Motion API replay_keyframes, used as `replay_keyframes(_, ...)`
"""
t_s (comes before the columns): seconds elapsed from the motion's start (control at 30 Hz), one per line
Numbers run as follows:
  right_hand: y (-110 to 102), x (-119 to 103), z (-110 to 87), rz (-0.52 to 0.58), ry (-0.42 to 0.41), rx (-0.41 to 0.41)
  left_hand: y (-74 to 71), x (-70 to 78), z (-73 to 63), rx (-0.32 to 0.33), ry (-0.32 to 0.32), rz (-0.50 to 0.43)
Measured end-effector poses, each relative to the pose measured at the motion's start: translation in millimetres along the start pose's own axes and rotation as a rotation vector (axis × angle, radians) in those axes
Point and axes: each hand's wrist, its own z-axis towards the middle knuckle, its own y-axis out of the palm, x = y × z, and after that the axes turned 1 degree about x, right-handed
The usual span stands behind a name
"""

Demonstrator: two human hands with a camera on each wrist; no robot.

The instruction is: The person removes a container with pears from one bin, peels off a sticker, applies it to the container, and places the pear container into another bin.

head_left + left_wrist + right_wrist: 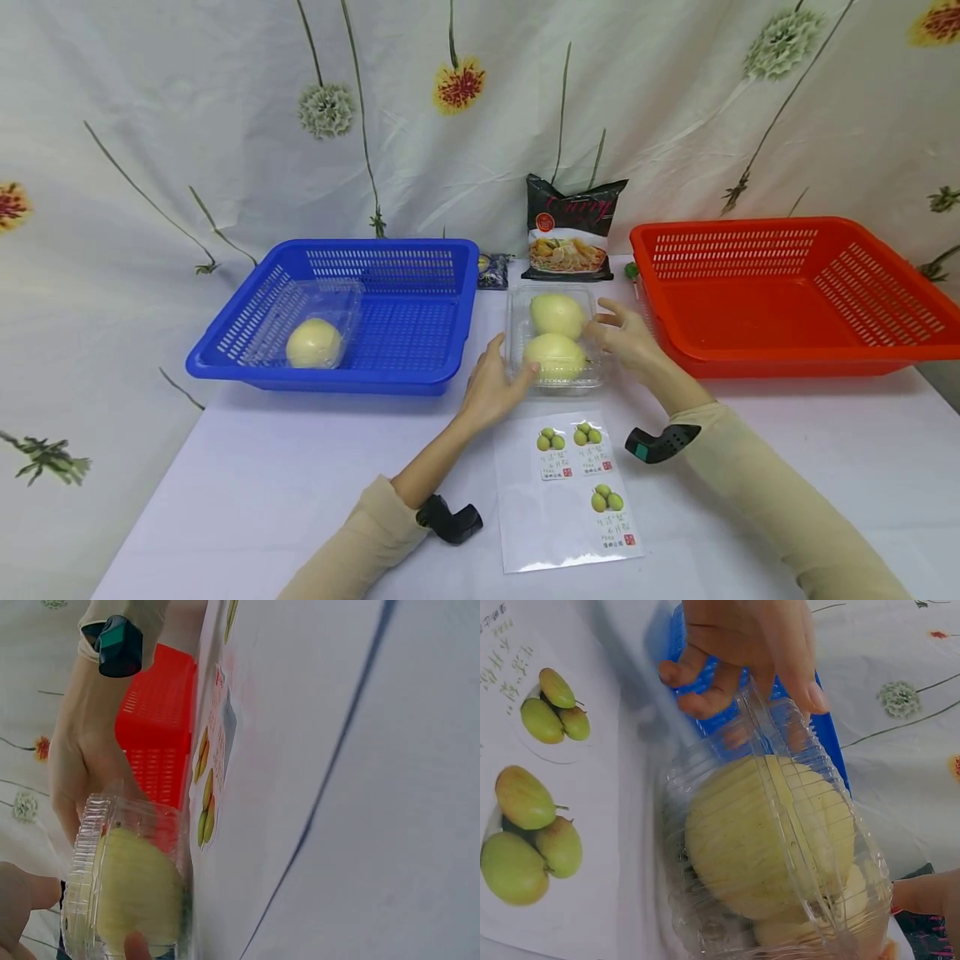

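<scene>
A clear plastic clamshell box (514, 350) holding two pale yellow-green round fruits (557, 315) stands on the white table in front of me. My left hand (491, 387) holds its near left corner, the thumb in front and the other fingers around the left side. At the right side of the same box, my right hand (626, 337) has bent fingers on the edge of the lid. In the right wrist view the ribbed lid (795, 817) covers the fruit, and left-hand fingers show through the plastic.
A blue basket (405, 375) on the left contains another clear box (348, 304) with one fruit. The red basket (757, 317) is on the right. Behind stand a black noodle packet (570, 237) and a small dark packet (492, 271). A sheet of fruit stickers (525, 517) lies nearest me.
</scene>
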Motion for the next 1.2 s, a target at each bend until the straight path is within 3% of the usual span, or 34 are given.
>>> replay_keyframes(0.2,0.1,-0.3,17.9,0.081,0.037,0.052,-5.3,-1.0,-10.2,-0.139,-0.117,-0.056)
replay_keyframes(0.37,3.9,-2.7,31.5,0.19,0.073,0.071,-4.8,-0.7,-20.7,-0.204,-0.198,-0.274)
replay_keyframes(0.53,4.3,-1.3,38.8,0.26,0.106,0.055,2.6,2.0,-28.2,-0.182,-0.191,-0.498)
replay_keyframes(0.67,2.9,1.0,41.9,0.284,0.124,0.029,6.3,4.6,-32.3,-0.148,-0.185,-0.575)
replay_keyframes(0.97,3.8,0.1,46.8,0.377,0.102,-0.002,13.1,9.6,-34.8,-0.061,-0.198,-0.618)
replay_keyframes(1.2,3.3,1.4,44.1,0.398,0.067,0.015,14.6,7.6,-30.5,0.034,-0.23,-0.576)
